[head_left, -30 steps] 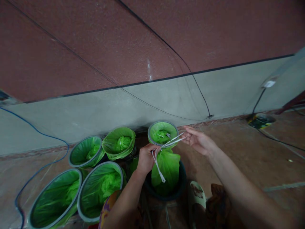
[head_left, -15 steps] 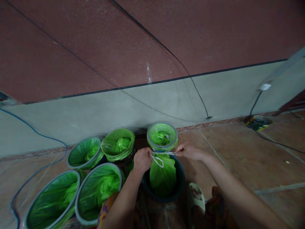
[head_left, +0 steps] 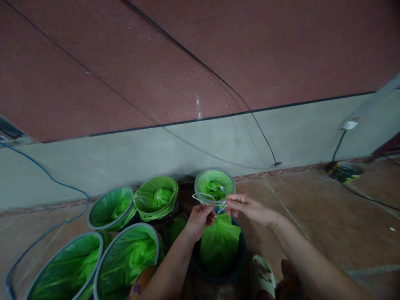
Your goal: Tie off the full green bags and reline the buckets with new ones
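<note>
A green plastic bag [head_left: 219, 243] stands inside a dark bucket [head_left: 240, 260] in front of me, its top gathered together. My left hand [head_left: 201, 220] pinches a white drawstring [head_left: 203, 196] at the bag's top, and a loop of it sticks out to the left. From the right, my right hand [head_left: 243, 206] grips the string's other part close to the left fingers. The two hands are only a small gap apart, just above the bag. Whether the string is knotted there I cannot tell.
A bin with a green liner [head_left: 215, 183] stands behind the bucket by the wall. Several more lined bins, such as a grey-rimmed bin [head_left: 128, 254], crowd the left. A blue cable [head_left: 46, 175] trails along the floor at left; a slipper [head_left: 263, 271] is right of the bucket.
My hands have come closer together. The string, pulled taut sideways before, now meets at the bag's gathered neck with a loop standing out to the left. The view has tilted up slightly.
</note>
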Available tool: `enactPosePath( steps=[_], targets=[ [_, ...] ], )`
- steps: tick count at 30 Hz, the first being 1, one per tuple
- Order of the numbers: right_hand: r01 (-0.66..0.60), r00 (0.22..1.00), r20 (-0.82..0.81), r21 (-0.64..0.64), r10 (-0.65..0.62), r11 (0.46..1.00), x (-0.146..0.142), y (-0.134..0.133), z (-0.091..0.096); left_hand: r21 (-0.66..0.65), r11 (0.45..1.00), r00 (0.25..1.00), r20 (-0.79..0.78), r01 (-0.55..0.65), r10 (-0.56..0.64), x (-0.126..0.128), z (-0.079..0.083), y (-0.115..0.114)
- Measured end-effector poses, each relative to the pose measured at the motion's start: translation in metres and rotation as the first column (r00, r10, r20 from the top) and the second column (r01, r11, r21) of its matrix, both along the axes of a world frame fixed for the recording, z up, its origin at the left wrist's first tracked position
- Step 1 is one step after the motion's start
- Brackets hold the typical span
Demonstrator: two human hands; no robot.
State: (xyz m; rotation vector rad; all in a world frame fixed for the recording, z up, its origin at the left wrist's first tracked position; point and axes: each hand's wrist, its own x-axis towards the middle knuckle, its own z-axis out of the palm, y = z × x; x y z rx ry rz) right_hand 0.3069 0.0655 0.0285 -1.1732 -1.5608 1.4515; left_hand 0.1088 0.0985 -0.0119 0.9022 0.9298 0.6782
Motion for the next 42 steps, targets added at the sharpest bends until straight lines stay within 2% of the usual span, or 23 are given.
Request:
enactPosePath(
  steps=[2, 5, 7, 10, 12, 13, 17, 19, 21, 27, 30, 34, 37, 42],
  targets=[
    [0.021, 0.998, -0.054, 0.021, -0.02, 1.0, -0.007, 0.001, -0.002, 0.086, 0.99, 0.994, 0.005, 0.109, -0.109, 0.001, 0.0, -0.001],
    [0.047, 0.991, -0.13, 0.027, -0.043, 0.999, -0.017, 0.004, -0.006, 0.238, 0.942, 0.971, -0.023, 0.236, -0.237, 0.001, 0.0, -0.001],
    [0.083, 0.974, -0.21, -0.014, -0.084, 0.996, -0.023, 0.006, -0.007, 0.303, 0.919, 0.968, -0.075, 0.252, -0.241, 0.001, -0.002, -0.001],
    [0.202, 0.921, -0.305, -0.16, -0.243, 0.966, -0.029, 0.008, -0.01, 0.353, 0.91, 0.974, -0.136, 0.217, -0.18, 0.001, -0.004, 0.0],
    [0.243, 0.917, -0.255, -0.25, -0.305, 0.937, -0.03, 0.008, -0.015, 0.361, 0.914, 0.979, -0.144, 0.187, -0.143, 0.001, -0.004, 0.001],
    [0.235, 0.935, -0.2, -0.264, -0.292, 0.935, -0.031, 0.007, -0.018, 0.361, 0.917, 0.982, -0.139, 0.168, -0.126, 0.001, -0.003, 0.001],
    [0.085, 0.996, 0.023, -0.175, -0.083, 0.981, -0.03, 0.005, -0.029, 0.343, 0.934, 0.99, -0.124, 0.102, -0.062, 0.001, -0.001, 0.002],
    [0.061, 0.993, 0.108, -0.123, -0.048, 0.991, -0.029, 0.006, -0.032, 0.326, 0.944, 0.991, -0.136, 0.057, -0.013, 0.001, -0.001, 0.003],
    [0.059, 0.984, 0.177, -0.121, -0.037, 0.991, -0.025, 0.007, -0.032, 0.299, 0.954, 0.989, -0.144, 0.013, 0.031, 0.001, -0.001, 0.003],
    [0.012, 0.974, 0.227, -0.087, 0.008, 0.996, -0.013, 0.007, -0.025, 0.191, 0.979, 0.988, -0.115, -0.077, 0.1, 0.0, 0.002, 0.001],
    [-0.061, 0.966, 0.242, -0.129, 0.091, 0.99, -0.012, 0.003, -0.021, 0.16, 0.982, 0.993, -0.056, -0.096, 0.106, 0.0, 0.003, -0.001],
    [-0.115, 0.945, 0.279, -0.2, 0.169, 0.973, -0.014, 0.0, -0.022, 0.269, 0.961, 0.988, -0.119, -0.068, 0.103, -0.002, 0.001, 0.001],
    [-0.114, 0.946, 0.277, -0.2, 0.168, 0.973, -0.01, 0.002, -0.026, 0.39, 0.921, 0.974, -0.206, -0.004, 0.091, -0.005, 0.002, 0.002],
    [0.1, 0.946, 0.315, -0.074, -0.072, 0.992, -0.008, 0.01, -0.029, 0.536, 0.841, 0.971, -0.233, 0.082, 0.054, -0.007, 0.007, 0.003]
  ],
)
